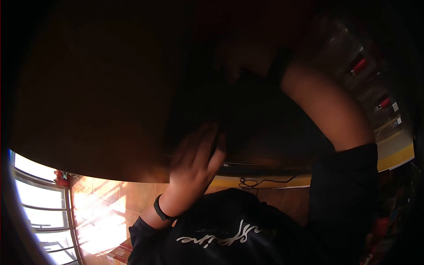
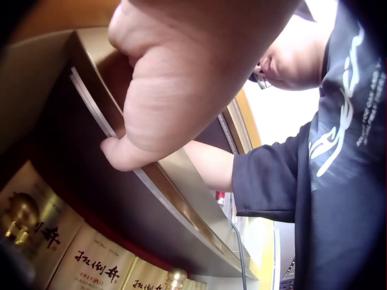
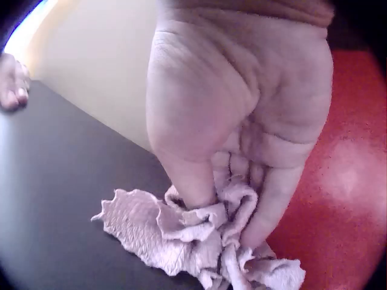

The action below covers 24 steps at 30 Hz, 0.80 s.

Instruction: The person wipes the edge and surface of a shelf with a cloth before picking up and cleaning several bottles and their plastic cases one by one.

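Observation:
A crumpled pale cloth is bunched beneath my right hand, whose thumb and fingers pinch its folds against a dark grey surface. The head view shows my right hand far forward, in deep shadow. Closer to my body, my left hand rests at the near edge of the dark surface, fingers extended. In the left wrist view, my left hand lies across the gold-trimmed cabinet edge, its thumb over the pale rail; its other fingertips are hidden there.
Boxes with dark lettering and gold round-topped objects stand below the cabinet edge. A red surface lies beside the grey one. A dark cable runs near my body, and red items are at the right.

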### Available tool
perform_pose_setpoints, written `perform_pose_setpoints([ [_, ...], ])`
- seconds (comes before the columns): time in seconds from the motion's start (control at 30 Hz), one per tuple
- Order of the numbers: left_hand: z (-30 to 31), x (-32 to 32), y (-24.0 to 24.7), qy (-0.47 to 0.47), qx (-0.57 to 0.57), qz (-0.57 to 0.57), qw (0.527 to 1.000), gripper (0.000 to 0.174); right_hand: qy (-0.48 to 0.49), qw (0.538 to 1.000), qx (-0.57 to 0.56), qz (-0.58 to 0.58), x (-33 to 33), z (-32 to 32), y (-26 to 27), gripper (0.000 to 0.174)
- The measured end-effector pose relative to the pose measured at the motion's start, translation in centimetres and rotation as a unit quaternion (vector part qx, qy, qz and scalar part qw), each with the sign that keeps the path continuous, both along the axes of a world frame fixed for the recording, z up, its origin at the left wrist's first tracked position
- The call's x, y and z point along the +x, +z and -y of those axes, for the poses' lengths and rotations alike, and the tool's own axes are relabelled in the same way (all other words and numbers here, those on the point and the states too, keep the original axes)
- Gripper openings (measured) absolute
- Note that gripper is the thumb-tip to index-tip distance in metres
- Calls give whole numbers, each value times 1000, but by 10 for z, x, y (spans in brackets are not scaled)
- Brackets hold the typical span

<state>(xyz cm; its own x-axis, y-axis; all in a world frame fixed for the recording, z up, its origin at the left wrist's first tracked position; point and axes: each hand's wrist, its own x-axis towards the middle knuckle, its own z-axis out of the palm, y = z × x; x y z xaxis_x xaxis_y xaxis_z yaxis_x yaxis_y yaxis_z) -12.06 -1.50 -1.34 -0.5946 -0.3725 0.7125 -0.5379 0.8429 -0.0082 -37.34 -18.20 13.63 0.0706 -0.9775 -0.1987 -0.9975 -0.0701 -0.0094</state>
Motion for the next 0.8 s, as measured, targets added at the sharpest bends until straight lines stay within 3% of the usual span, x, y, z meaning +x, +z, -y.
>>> perform_pose_setpoints([
  [0.27, -1, 2, 13, -2, -8, 6, 1000, 40, -14, 997, 14, 80, -9, 5, -3, 11],
  [0.37, -1, 1, 9, 5, -19, 7, 1000, 40, -40, 978, 37, 203, -19, 4, -9, 11],
  [0.43, -2, 2, 8, 10, -18, 10, 1000, 39, -37, 937, 60, 342, -13, -13, -5, 12],
  [0.47, -3, 4, 8, 10, -20, 11, 1000, 39, -31, 894, 60, 444, -9, -32, 4, 13],
  [0.5, -3, 6, 10, 9, -22, 12, 1000, 39, 25, 967, 60, 247, -2, -31, 9, 12],
  [0.53, -3, 5, 10, 9, -23, 12, 1000, 39, 79, 994, 59, 38, 6, -26, 10, 12],
  [0.57, -3, 4, 10, 10, -23, 13, 1000, 39, 128, 975, 55, -172, 9, -24, 11, 13],
  [0.67, -3, 1, 10, 11, -28, 20, 999, 39, 111, 986, 13, -122, -1, -25, 7, 32],
  [0.8, -3, 0, 7, 17, -36, 24, 999, 39, 153, 974, -40, -163, -17, -4, -8, 37],
])
